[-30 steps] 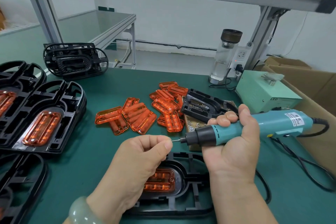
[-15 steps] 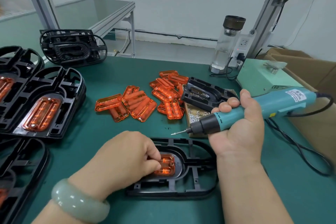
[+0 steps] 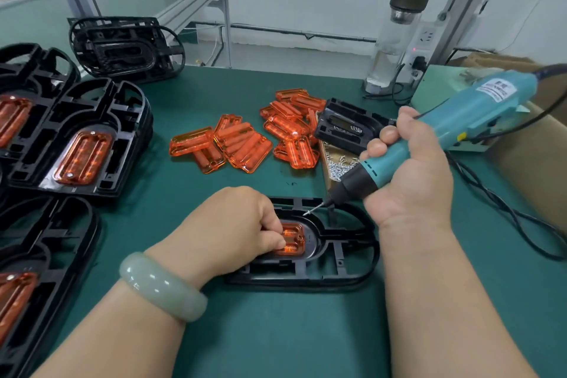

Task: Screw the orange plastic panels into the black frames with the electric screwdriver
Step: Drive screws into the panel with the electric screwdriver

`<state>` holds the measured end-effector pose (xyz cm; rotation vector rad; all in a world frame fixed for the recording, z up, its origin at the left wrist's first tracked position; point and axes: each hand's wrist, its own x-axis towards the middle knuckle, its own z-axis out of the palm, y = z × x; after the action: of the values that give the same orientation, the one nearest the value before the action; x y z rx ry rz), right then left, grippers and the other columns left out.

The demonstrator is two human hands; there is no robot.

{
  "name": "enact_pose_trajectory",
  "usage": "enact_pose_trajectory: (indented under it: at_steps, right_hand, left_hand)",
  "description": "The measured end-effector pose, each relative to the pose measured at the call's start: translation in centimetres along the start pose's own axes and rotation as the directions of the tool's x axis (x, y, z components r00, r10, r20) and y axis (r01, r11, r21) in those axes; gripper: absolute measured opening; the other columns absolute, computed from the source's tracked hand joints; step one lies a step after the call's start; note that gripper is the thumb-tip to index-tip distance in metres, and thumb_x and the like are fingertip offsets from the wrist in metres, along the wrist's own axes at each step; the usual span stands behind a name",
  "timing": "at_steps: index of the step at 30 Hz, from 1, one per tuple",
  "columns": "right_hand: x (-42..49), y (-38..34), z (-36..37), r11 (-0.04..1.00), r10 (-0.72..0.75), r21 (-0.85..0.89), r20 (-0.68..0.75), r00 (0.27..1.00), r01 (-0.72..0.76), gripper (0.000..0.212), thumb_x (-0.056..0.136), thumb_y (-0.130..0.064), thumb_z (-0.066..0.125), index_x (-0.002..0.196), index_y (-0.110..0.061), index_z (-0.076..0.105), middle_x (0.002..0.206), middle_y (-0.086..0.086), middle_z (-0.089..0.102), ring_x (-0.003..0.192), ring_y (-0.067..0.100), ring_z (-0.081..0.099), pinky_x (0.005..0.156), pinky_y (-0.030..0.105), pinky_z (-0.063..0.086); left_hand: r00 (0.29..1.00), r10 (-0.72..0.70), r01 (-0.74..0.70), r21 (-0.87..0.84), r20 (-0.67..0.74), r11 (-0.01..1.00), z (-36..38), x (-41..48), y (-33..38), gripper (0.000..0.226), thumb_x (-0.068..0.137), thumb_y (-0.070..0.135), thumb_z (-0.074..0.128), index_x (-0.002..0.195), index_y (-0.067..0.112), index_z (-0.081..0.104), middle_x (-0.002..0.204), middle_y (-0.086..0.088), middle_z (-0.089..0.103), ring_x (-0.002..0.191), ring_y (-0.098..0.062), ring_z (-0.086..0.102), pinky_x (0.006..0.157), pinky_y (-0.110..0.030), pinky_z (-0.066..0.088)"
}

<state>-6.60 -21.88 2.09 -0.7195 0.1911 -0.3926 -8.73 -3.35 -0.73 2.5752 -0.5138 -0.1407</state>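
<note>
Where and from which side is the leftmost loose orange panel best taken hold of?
Probably pinch the leftmost loose orange panel across its two long edges, coming from above at its left end. It lies flat atop a neighbour, that end free over the green mat; other panels crowd its right end.

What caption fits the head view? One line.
Left hand holds orange panel in black frame while right hand angles the electric screwdriver toward it.
</note>
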Motion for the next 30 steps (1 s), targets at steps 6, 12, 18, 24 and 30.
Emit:
enact_pose_trajectory:
  at_steps: [6,12,18,24,30]
  right_hand:
    - [-0.4,0.0,0.1,0.998,0.002,-0.064,0.112,0.994,0.006,0.013,0.093,-0.005,0.053,0.090,-0.017,0.058,0.059,-0.003,0.049,0.049,0.011,0.043,0.050,0.021,0.039]
    - [-1.0,-0.1,0.5,0.991,-0.009,-0.128,0.212,0.977,0.037,0.012,0.091,-0.002,0.053,0.090,-0.014,0.057,0.058,-0.002,0.049,0.043,0.010,0.045,0.046,0.021,0.040]
    - [-1.4,0.1,0.7,0.984,-0.015,-0.169,0.262,0.965,0.062,0.011,0.086,-0.003,0.055,0.094,-0.011,0.056,0.057,-0.001,0.050,0.044,0.009,0.046,0.046,0.020,0.041]
    - [-1.5,0.4,1.0,0.972,-0.041,-0.211,0.293,0.955,0.106,0.014,0.078,-0.006,0.057,0.092,-0.010,0.056,0.056,-0.002,0.050,0.044,0.009,0.045,0.046,0.021,0.040]
    - [-1.9,0.5,1.3,0.958,-0.038,-0.256,0.323,0.946,0.127,0.015,0.077,-0.006,0.057,0.092,-0.011,0.056,0.056,-0.002,0.051,0.044,0.013,0.044,0.047,0.023,0.039]
  left_hand:
    - [1.000,0.009,-0.009,-0.014,-0.009,1.000,0.1,0.0,0.0,0.028,0.072,0.033,0.077,0.052,0.036,0.059,0.049,0.037,0.050,0.058,0.016,0.050,0.055,-0.002,0.036]
    - [1.000,0.005,-0.005,-0.021,-0.013,1.000,0.2,-0.1,0.0,0.030,0.072,0.032,0.078,0.051,0.038,0.058,0.049,0.032,0.053,0.058,0.015,0.051,0.059,-0.002,0.037]
    - [1.000,-0.010,0.010,-0.026,-0.015,1.000,0.2,-0.1,0.1,0.029,0.072,0.033,0.078,0.051,0.037,0.058,0.050,0.032,0.052,0.057,0.013,0.051,0.054,-0.002,0.036]
    - [1.000,-0.019,0.018,-0.036,-0.013,0.999,0.2,-0.1,0.0,0.027,0.072,0.034,0.077,0.052,0.037,0.059,0.049,0.030,0.053,0.057,0.013,0.051,0.056,-0.002,0.037]
    - [0.999,-0.035,0.035,-0.013,-0.004,0.999,0.3,-0.1,0.0,0.027,0.072,0.034,0.077,0.052,0.037,0.059,0.047,0.019,0.056,0.054,0.010,0.051,0.054,-0.005,0.037]
